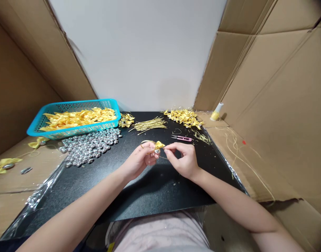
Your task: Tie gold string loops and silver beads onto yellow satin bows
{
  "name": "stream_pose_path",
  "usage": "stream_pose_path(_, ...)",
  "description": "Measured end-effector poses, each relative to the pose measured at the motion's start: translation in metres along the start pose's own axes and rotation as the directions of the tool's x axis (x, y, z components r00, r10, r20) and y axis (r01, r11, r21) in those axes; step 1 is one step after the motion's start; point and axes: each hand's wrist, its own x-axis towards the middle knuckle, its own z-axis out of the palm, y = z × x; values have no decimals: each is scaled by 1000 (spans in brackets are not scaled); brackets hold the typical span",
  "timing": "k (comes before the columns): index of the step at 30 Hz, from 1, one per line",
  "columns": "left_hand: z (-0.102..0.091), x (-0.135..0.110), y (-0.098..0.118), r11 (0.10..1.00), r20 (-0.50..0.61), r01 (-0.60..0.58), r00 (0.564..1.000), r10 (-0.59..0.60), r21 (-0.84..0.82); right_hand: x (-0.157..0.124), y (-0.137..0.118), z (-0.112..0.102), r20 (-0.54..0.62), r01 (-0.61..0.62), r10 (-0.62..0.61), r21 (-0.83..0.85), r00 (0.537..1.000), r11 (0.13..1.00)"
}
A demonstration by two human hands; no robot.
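Note:
Between my hands, above the black table top, is a small yellow ribbon bow with a silver bell-like bead under it. My left hand is closed on the bow, pinching it between thumb and fingers, and a loop of thin gold cord stands out beside it. My right hand is closed too, thumb and forefinger pinched at the bow's right side on what looks like a thin cord end. Its exact grip is too small to make out.
A turquoise basket of yellow bows stands back left, with many silver beads before it. Gold cords lie at the back centre. Pink thread snips, finished bows and a thread cone are right. Cardboard walls surround the table.

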Motion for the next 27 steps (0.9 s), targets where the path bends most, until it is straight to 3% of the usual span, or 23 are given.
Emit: stream_pose_path(27,2,-1,-1,999,17,39,999,-40,5,3,-2,-3,76,7,-12,58,997,998)
